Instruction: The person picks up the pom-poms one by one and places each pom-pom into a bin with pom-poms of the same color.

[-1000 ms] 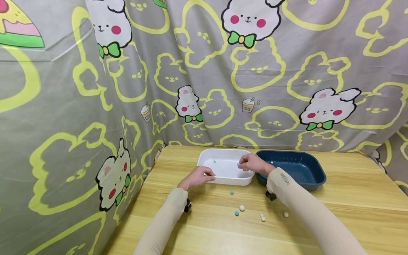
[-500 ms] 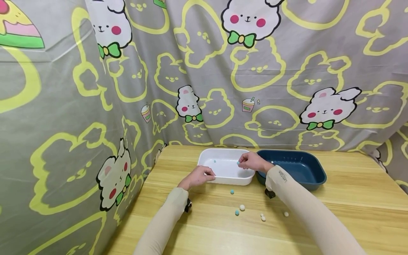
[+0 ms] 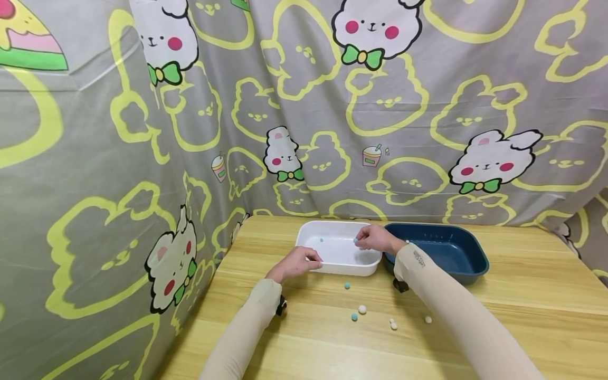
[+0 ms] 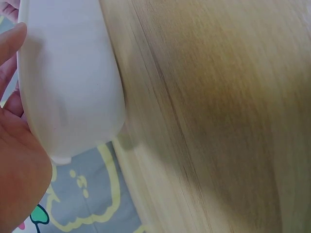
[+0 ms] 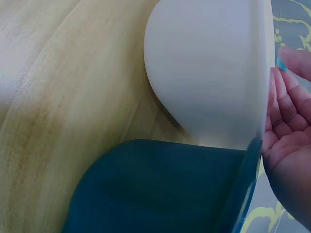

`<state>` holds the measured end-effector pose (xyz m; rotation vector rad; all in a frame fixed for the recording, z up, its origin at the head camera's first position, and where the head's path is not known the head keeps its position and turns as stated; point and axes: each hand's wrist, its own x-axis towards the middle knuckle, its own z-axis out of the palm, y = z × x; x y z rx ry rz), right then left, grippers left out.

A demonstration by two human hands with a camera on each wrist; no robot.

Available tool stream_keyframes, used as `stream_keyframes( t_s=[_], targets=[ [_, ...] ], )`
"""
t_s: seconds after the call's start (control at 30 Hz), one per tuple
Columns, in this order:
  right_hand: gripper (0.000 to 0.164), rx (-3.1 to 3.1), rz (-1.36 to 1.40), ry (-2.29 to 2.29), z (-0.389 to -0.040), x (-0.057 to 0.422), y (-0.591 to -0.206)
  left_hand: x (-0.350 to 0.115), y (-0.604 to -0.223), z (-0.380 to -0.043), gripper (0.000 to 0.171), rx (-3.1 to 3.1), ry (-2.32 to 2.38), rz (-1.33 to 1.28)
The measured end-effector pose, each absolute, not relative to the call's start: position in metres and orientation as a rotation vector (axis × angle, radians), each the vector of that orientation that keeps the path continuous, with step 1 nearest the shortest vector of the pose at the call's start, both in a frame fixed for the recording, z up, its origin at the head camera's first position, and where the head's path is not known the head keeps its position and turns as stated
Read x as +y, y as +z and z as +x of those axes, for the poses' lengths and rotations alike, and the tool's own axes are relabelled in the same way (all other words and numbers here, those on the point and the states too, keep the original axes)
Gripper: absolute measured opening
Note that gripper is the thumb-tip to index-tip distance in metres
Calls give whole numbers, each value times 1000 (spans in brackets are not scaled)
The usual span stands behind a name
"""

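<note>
In the centre of the head view, the right hand (image 3: 375, 238) pinches a small light-blue ball (image 5: 282, 64) between thumb and finger, above the glossy white oblong tray (image 3: 339, 268). The left hand (image 3: 295, 263) grips that tray's rim at its lower left. Another light-blue ball (image 3: 321, 240) lies inside. The step in hand looks like placing the pinched ball; the next move probably calls for steadying the tray and parting the fingertips over its floor.
</note>
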<state>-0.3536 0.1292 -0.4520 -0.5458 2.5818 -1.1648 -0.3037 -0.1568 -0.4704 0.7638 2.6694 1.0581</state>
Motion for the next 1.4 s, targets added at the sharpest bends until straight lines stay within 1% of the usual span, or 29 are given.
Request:
stream_keyframes(
  t_s=[0.87, 1.13, 1.4],
  targets=[
    [18, 2593, -528, -1134, -356, 128, -451, -157, -472, -307, 7, 2678, 1045, 758],
    [18, 2589, -577, -1162, -347, 130, -449, -155, -469, -306, 7, 2673, 1042, 737],
    [18, 2574, -665, -1195, -329, 134, -448, -156, -471, -306, 8, 2672, 1066, 726]
  ],
)
